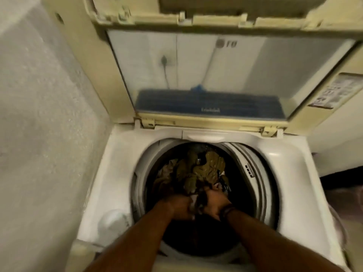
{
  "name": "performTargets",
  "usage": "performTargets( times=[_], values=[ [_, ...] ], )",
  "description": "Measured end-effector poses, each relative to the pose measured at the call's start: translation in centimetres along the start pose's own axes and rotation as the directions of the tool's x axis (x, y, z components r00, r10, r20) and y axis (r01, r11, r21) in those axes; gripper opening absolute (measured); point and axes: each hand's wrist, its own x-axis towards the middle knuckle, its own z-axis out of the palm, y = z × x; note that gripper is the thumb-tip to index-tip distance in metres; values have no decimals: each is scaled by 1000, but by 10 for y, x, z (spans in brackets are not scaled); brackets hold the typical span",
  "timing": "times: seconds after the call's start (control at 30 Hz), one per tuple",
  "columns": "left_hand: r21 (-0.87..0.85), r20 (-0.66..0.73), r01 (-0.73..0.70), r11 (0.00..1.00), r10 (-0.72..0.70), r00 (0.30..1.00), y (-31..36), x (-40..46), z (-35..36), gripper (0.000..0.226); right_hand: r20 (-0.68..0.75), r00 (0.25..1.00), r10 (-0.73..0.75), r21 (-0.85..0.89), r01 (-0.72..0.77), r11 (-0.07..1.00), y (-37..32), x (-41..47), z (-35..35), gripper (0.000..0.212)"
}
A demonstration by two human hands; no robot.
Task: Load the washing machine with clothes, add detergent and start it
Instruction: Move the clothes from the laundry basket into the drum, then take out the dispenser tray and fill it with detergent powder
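Both hands (198, 205) gripping clothes (198, 171) inside drum (243, 163).

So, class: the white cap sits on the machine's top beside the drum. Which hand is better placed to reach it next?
Left. The left hand is nearer the white cap; the right hand would have to cross over.

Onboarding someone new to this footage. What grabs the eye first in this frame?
Dead centre: both hands, left hand and right hand, reach into the dark round drum of a top-loading washer, gripping bunched olive-brown clothes. Above, the raised lid fills the upper frame, its clear window blurry. A rough grey wall stands close on the left.
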Motion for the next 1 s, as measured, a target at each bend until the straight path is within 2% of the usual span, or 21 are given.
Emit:
performTargets(
  times=[0.07, 0.1, 0.17, 0.27, 0.33, 0.4, 0.47, 0.53, 0.6, 0.7, 0.77, 0.9, 1.0],
  values=[
    [-86, -101, -69, 994, 60, 993, -5, -27, 4, 53, -35, 999, -7, 285, 17, 958, -6, -39, -10, 72],
    [-172, -137, -75, 982, 51, 989, -6, -41, 4, 52, -78, 997, -3, 431, 37, 901, -7, -56, -10, 56],
    [-364, -214, -106, 925, 28, 976, -3, -66, 1, 42, -177, 983, 37, 639, 87, 765, -12, -84, -11, 42],
    [-471, -372, -174, 865, -16, 928, 12, -97, -12, 35, -216, 969, 124, 883, 139, 448, -20, -120, -17, 36],
    [-557, -410, -213, 803, -44, 911, 18, -104, -21, 35, -185, 974, 130, 957, 149, 247, -24, -136, -26, 22],
    [-672, -424, -220, 707, -123, 897, 28, -114, -35, 37, -135, 982, 134, 989, 126, 73, -24, -141, -33, 13],
    [-795, -407, -227, 562, -217, 887, 35, -118, -51, 39, -33, 990, 136, 999, 37, -26, -22, -143, -43, 28],
    [-909, -311, -189, 371, -302, 901, 39, -118, -65, 43, 47, 991, 123, 993, -33, -114, -19, -139, -54, 48],
    [-969, -181, -107, 220, -350, 919, 40, -114, -73, 50, 54, 996, 77, 969, -34, -243, -18, -136, -65, 53],
    [-990, -106, -64, 128, -353, 930, 39, -103, -78, 58, 22, 998, 67, 905, 8, -426, -22, -133, -76, 51],
    [-995, -90, -67, 72, -372, 924, 40, -96, -80, 57, 14, 997, 73, 873, 23, -488, -26, -129, -79, 61],
    [-997, -65, -73, -10, -361, 930, 48, -90, -89, 55, 19, 998, 65, 842, 19, -539, -34, -116, -83, 62],
    [-995, -56, -79, -52, -348, 936, 55, -83, -97, 52, 5, 999, 37, 832, 16, -554, -38, -109, -91, 45]
  ],
)
